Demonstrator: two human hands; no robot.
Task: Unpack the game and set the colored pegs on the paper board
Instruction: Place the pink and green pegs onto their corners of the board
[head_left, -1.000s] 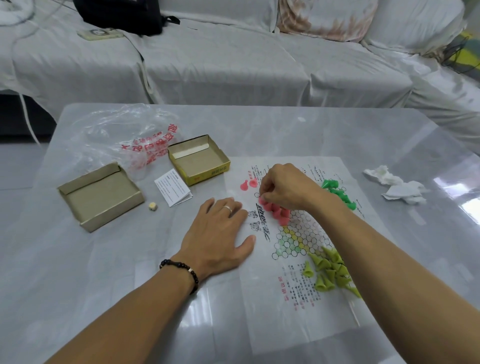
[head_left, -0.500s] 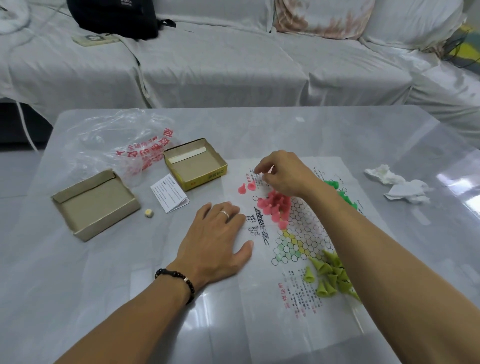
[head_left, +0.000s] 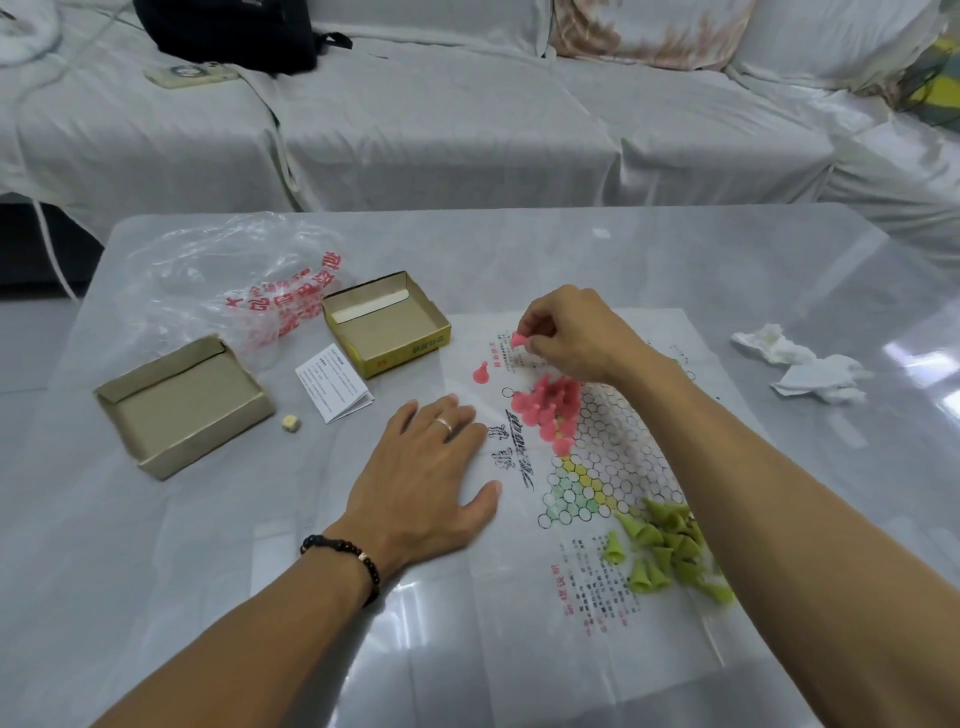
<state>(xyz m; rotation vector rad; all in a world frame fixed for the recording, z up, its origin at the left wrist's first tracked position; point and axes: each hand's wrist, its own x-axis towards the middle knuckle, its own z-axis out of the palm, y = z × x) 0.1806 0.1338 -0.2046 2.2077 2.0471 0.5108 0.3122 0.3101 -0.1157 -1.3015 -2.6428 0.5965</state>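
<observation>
Your right hand (head_left: 571, 332) pinches one pink plastic cone peg (head_left: 518, 340); your left hand (head_left: 423, 467) presses flat on the printed paper board (head_left: 597, 649). Most heaped pegs remain unplaced.

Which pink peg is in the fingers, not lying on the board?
The pink peg pinched by the right hand, lifted above the paper board. The single peg and the pink pile lie untouched on the paper.
</observation>
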